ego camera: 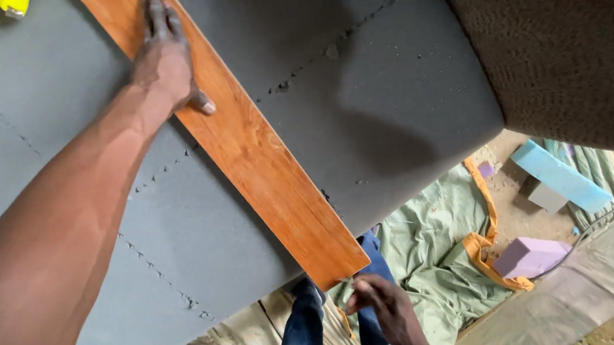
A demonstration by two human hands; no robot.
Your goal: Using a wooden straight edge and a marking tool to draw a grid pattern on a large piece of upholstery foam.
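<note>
With the left hand pressed flat and open on the wooden plank lying across the grey foam sheet, and the right hand pinching its near end, I'd lean hard so nothing slides.

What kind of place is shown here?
Probably an upholstery or furniture workshop: a large grey foam sheet under a long orange-brown wooden plank, purple and blue foam offcuts on the cloth-covered floor.
</note>
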